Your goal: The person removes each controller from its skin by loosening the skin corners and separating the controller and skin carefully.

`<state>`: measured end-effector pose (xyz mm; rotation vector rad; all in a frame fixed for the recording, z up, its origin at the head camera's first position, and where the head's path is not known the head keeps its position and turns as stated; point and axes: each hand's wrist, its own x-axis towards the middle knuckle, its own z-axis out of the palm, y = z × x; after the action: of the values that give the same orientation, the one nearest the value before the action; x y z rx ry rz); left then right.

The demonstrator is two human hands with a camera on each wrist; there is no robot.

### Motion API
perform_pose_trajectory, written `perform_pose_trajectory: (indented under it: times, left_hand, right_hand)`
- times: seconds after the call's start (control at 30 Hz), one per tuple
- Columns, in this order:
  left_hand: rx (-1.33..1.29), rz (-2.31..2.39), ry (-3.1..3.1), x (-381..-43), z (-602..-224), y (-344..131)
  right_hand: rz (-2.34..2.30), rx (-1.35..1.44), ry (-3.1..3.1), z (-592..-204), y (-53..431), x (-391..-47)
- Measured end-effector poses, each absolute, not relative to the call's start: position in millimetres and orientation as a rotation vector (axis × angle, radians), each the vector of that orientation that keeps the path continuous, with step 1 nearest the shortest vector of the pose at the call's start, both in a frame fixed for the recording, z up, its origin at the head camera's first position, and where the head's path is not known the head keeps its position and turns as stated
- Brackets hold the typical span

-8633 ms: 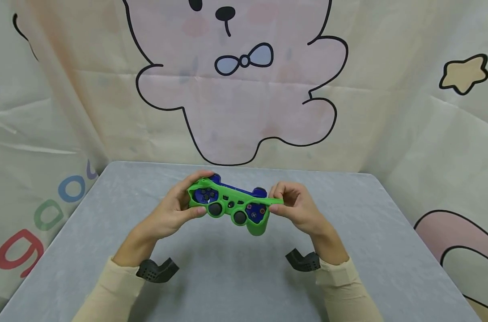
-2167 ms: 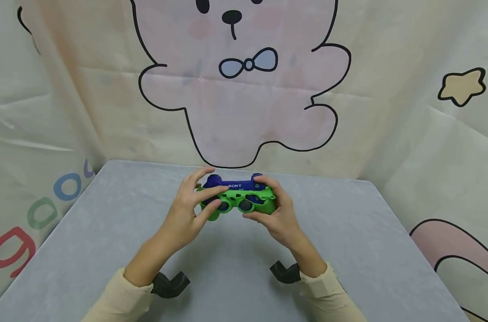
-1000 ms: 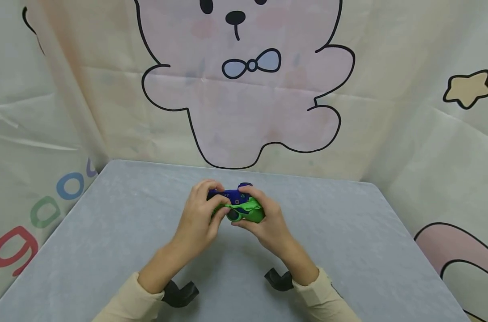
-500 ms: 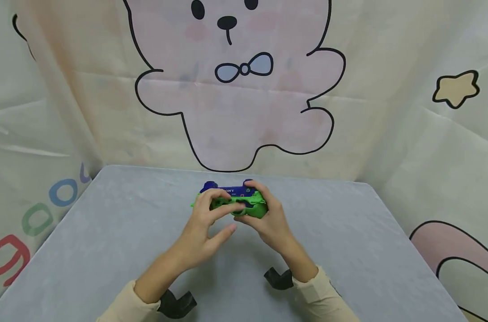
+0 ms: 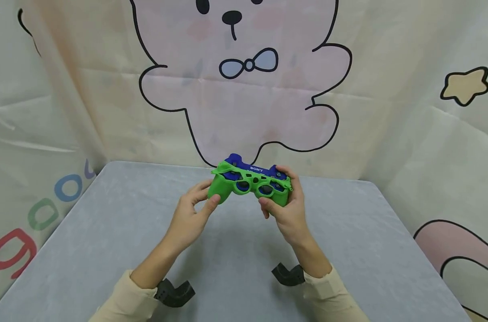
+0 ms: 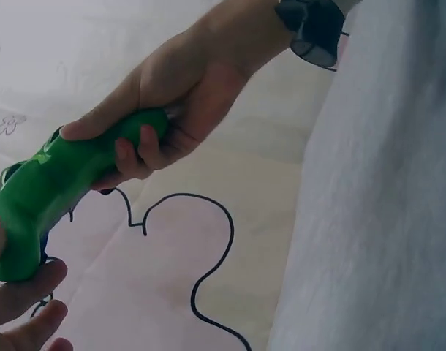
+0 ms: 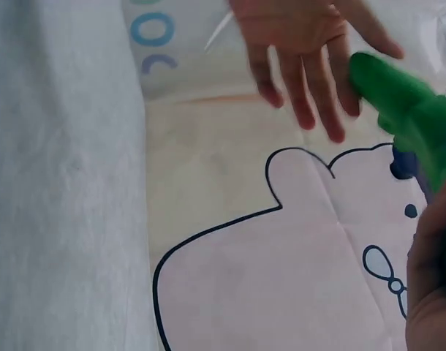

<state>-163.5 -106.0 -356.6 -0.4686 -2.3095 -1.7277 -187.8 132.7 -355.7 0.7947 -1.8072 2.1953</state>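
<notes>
Controller (image 5: pixel 256 169), SONY-marked blue, green sleeve (image 5: pixel 252 175), right grip (image 5: pixel 290 213) clasping it, left grip (image 5: pixel 188 218) splayed

Green cover (image 5: pixel 219 187): smooth, rubbery-looking; blue controller (image 5: pixel 244 166): plastic; tabletop (image 5: pixel 235 268): matt cloth; backdrop (image 5: pixel 111 116): creased fabric.

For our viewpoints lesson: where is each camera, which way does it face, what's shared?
Head: on the head, facing forward and down at the controller; left hand, right hand, sleeves show.
Left wrist: on that wrist, facing the controller; right hand and part of left show.
Right wrist: on that wrist, facing the controller and left hand; right hand partly shows.
Both wrist views share controller, table and backdrop.
</notes>
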Motion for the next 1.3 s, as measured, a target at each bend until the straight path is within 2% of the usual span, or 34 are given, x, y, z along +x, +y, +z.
perform_pose_trajectory:
  times: [0.7,1.07,1.3]
  left_hand:
    - [-0.373,-1.781,-2.17,-167,-360,-104]
    - [-0.468,-1.713,-2.199,-156,-369,-89]
    - [-0.378,-1.794,-2.33,-158,-363,-97]
  right_hand:
    - [2.01,0.619,-1.782,-363,116,-190]
    - [2.014,0.445,-1.818,-363,126,-189]
    - [2.018,0.61,-1.855,-356,134,-186]
